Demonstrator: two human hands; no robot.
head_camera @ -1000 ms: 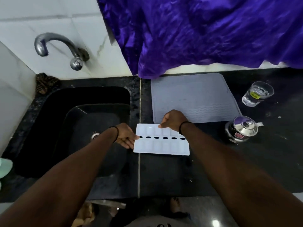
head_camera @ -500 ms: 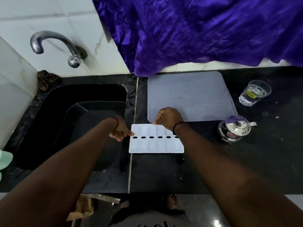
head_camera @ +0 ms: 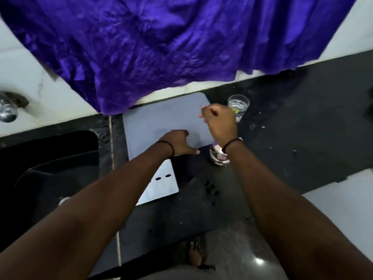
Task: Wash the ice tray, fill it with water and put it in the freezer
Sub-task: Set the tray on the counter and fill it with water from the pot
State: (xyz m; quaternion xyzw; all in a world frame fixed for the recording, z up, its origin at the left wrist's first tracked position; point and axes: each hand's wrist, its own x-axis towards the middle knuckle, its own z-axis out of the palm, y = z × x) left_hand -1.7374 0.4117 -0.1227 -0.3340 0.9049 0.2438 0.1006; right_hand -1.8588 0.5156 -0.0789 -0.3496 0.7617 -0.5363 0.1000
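Hands: left [head_camera: 179, 143] knuckles on mat [head_camera: 153, 126] | right [head_camera: 219, 120] fisted, raised

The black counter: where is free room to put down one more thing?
Bare black counter lies right of the steel pot and clear glass, and near its front edge below the white ice tray. Around the grey mat both hands crowd it.

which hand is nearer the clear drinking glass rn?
Right. The right hand is raised just left of the clear drinking glass, overlapping its edge in view. The left hand is lower, over the grey mat, farther left.
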